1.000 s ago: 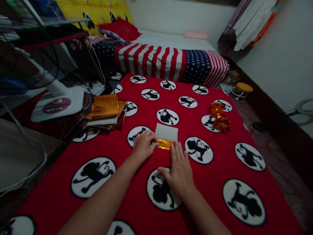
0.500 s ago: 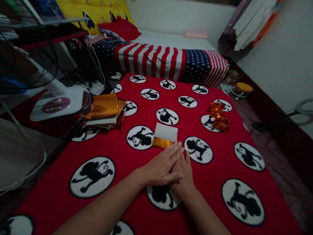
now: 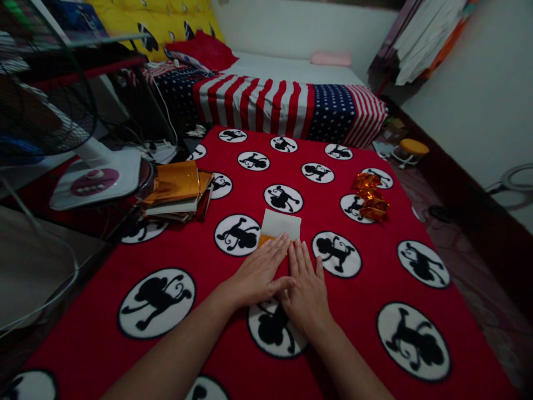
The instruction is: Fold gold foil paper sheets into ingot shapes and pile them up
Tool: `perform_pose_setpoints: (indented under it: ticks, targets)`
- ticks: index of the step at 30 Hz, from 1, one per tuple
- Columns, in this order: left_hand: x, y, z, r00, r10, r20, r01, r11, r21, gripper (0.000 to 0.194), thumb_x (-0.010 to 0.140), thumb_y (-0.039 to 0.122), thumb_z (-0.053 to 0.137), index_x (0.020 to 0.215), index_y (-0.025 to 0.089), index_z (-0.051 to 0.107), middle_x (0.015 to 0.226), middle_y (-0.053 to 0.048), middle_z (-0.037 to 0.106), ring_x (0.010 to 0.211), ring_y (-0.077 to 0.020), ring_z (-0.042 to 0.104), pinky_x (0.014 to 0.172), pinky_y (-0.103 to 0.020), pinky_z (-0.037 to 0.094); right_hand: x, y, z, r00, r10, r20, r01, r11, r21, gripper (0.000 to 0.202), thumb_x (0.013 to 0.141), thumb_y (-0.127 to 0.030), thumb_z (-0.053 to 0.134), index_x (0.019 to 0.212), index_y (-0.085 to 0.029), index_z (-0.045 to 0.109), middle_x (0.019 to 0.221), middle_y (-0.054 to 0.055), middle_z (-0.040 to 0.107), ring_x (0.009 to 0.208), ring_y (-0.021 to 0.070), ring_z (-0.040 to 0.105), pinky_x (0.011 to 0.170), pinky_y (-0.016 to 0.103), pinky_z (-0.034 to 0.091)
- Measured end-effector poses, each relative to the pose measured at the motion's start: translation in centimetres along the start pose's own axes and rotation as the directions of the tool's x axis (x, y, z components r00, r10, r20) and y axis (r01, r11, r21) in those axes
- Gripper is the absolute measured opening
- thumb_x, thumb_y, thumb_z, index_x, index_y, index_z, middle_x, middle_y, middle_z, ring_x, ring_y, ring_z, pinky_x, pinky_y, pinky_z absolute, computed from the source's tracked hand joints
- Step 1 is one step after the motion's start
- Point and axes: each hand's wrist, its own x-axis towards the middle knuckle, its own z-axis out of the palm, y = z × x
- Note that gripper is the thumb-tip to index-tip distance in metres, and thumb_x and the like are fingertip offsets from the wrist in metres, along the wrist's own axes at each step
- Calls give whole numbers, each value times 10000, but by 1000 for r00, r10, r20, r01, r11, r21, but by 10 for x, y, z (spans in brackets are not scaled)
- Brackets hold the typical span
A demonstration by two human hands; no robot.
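Note:
A sheet of paper (image 3: pixel 280 223), pale with a shiny gold strip along its near edge, lies on the red cloth (image 3: pixel 200 311) printed with black monkeys in white circles. My left hand (image 3: pixel 262 273) lies flat, its fingertips on the gold strip. Beside it my right hand (image 3: pixel 306 289) is laid flat too, its fingertips at the strip's right end. The left thumb reaches across onto the right hand. Both hands are open, and they hide part of the gold strip.
At the left edge rests a stack of gold and pale sheets (image 3: pixel 172 189), near a white fan base (image 3: pixel 97 180). Crumpled, folded gold foil pieces (image 3: pixel 370 197) lie to the right. Beyond are a bed with a striped, starred cover (image 3: pixel 258 103) and a yellow-topped stool (image 3: pixel 413 147).
My left hand has slid left off the right hand's fingers along the gold strip. The right hand stays nearly where it was, its fingers now uncovered.

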Motion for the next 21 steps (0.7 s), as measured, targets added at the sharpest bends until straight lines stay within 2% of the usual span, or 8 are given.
perform_pose_setpoints:
  ticks: [6,10,14,17,21]
  targets:
    - [-5,-10,-7,996,-88,-3,88,986,140,774,926,606,298,1514,120,168,1582,-154,164,1478,-227,110,1194,-450,128,2,-2,-3,1000,17,26,-18,1000,13,777,898,-542,420,1485,-55,273,1575,165,153,1465,289,117,1146,547,119]
    - [-6,-26,-5,978,-162,-129,190,950,247,771,915,614,324,1498,117,236,1576,-157,195,1471,-258,146,1189,-479,133,2,-2,-2,999,21,25,-22,999,29,830,892,-620,387,1483,-49,278,1570,186,150,1463,299,124,1141,546,127]
    - [-5,-42,-4,902,-269,-338,356,906,229,676,950,526,328,1468,92,304,1550,-175,271,1460,-262,194,1182,-477,185,2,-1,1,1000,18,-3,-18,999,39,827,890,-613,401,1482,-48,281,1568,192,155,1462,306,125,1142,552,117]
    - [-2,-48,-4,858,-293,-422,376,918,125,561,971,445,332,1422,115,388,1512,-152,367,1430,-237,287,1169,-458,244,1,-1,3,999,15,-29,-13,998,61,813,889,-598,419,1478,-51,292,1565,197,171,1460,317,131,1141,563,117]
    - [1,-49,-3,805,-311,-506,384,922,43,415,878,375,566,1240,172,571,1419,-115,499,1349,-261,413,1138,-454,312,0,2,5,997,2,-72,8,990,144,792,898,-572,431,1489,-74,259,1558,203,209,1456,312,154,1137,570,136]
